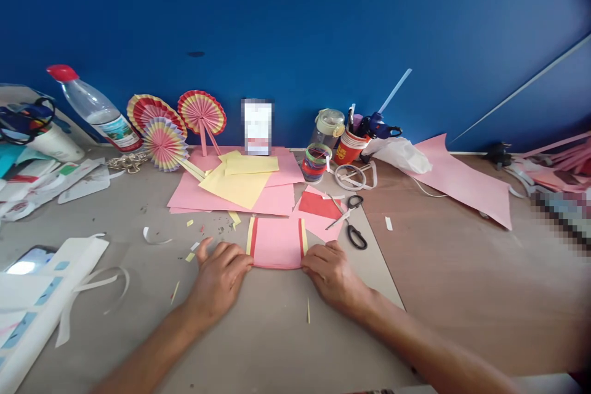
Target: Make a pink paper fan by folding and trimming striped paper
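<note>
A pink sheet of paper (277, 241) with red and yellow strips along its left and right edges lies on the grey table mat. My left hand (220, 277) grips its near left corner, fingers pressed together there. At the near right corner my right hand (333, 272) pinches the paper the same way. The near edge between the hands looks folded or layered. Just beyond the sheet, black-handled scissors (356, 237) rest at the right, by a red paper piece (319, 204). Yellow paper (240, 188) lies on stacked pink sheets (180, 194) behind.
Pleated paper fans (202, 112) lean on the blue wall beside a tilted plastic bottle (108, 117). An upright phone (257, 128), a clear jar (329, 129) and a red cup of tools (349, 146) stand along the back. Paper scraps (190, 257) are scattered left of my hands.
</note>
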`<state>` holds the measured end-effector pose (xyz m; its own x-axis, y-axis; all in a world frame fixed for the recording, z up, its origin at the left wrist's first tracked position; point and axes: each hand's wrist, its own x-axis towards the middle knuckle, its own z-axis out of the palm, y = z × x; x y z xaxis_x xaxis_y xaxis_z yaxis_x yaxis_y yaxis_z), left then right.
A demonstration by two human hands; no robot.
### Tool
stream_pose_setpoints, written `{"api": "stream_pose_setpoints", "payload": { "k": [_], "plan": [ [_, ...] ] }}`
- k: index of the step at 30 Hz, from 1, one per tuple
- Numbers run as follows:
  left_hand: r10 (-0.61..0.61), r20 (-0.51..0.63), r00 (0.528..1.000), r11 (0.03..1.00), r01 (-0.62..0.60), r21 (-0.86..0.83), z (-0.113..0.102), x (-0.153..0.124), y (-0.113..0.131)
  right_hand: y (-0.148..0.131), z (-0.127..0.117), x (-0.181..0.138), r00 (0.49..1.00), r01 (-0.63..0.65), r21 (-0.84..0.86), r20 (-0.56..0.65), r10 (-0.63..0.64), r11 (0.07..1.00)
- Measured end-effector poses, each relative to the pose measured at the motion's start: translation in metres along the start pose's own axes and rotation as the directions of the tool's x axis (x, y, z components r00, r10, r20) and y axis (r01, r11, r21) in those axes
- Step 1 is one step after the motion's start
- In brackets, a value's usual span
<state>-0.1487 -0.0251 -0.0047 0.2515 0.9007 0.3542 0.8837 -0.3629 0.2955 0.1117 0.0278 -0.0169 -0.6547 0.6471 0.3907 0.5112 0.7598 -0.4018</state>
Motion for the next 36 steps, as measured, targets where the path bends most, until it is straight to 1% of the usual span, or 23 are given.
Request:
{"api": "stream_pose_setpoints", "payload": {
  "k": [3, 8, 13, 17, 22, 24, 27, 29, 32, 36],
  "plan": [
    [-0.07, 0.022, 0.997, 0.993, 0.071, -0.089, -0.001, 0.002, 0.0, 0.002, -0.002, 0.0, 0.999, -0.038, 0.086, 0.026, 0.036, 0.996],
    [-0.092, 0.047, 0.995, 0.984, 0.098, -0.148, 0.0, 0.002, -0.001, 0.007, -0.003, -0.001, 0.997, -0.076, 0.177, 0.04, 0.07, 0.981],
    [-0.105, 0.015, 0.994, 0.983, 0.106, -0.153, 0.001, 0.002, 0.0, 0.007, -0.005, 0.001, 0.995, -0.098, 0.166, 0.04, 0.092, 0.981],
    [-0.134, 0.047, 0.99, 0.98, 0.139, -0.145, 0.002, 0.0, 0.002, 0.004, -0.006, 0.004, 0.99, -0.141, 0.154, 0.04, 0.137, 0.978],
    [-0.189, 0.086, 0.978, 0.976, 0.197, -0.089, 0.001, 0.003, 0.008, 0.003, -0.006, 0.008, 0.973, -0.222, 0.159, 0.101, 0.207, 0.962],
    [-0.204, 0.09, 0.975, 0.975, 0.211, -0.07, 0.0, 0.006, 0.01, 0.004, -0.005, 0.01, 0.968, -0.243, 0.166, 0.108, 0.227, 0.956],
    [-0.221, 0.079, 0.972, 0.97, 0.228, -0.086, 0.0, 0.008, 0.011, 0.006, -0.005, 0.013, 0.964, -0.26, 0.21, 0.112, 0.241, 0.943],
    [-0.216, 0.073, 0.974, 0.969, 0.223, -0.11, 0.001, 0.008, 0.01, 0.007, -0.006, 0.015, 0.961, -0.265, 0.221, 0.134, 0.24, 0.939],
    [-0.198, 0.069, 0.978, 0.97, 0.205, -0.131, 0.002, 0.007, 0.007, 0.009, -0.01, 0.018, 0.949, -0.285, 0.189, 0.195, 0.248, 0.94],
    [-0.152, 0.052, 0.987, 0.982, 0.157, -0.108, 0.003, 0.005, 0.005, 0.01, -0.013, 0.019, 0.927, -0.312, 0.159, 0.266, 0.264, 0.937]
  ]
}}
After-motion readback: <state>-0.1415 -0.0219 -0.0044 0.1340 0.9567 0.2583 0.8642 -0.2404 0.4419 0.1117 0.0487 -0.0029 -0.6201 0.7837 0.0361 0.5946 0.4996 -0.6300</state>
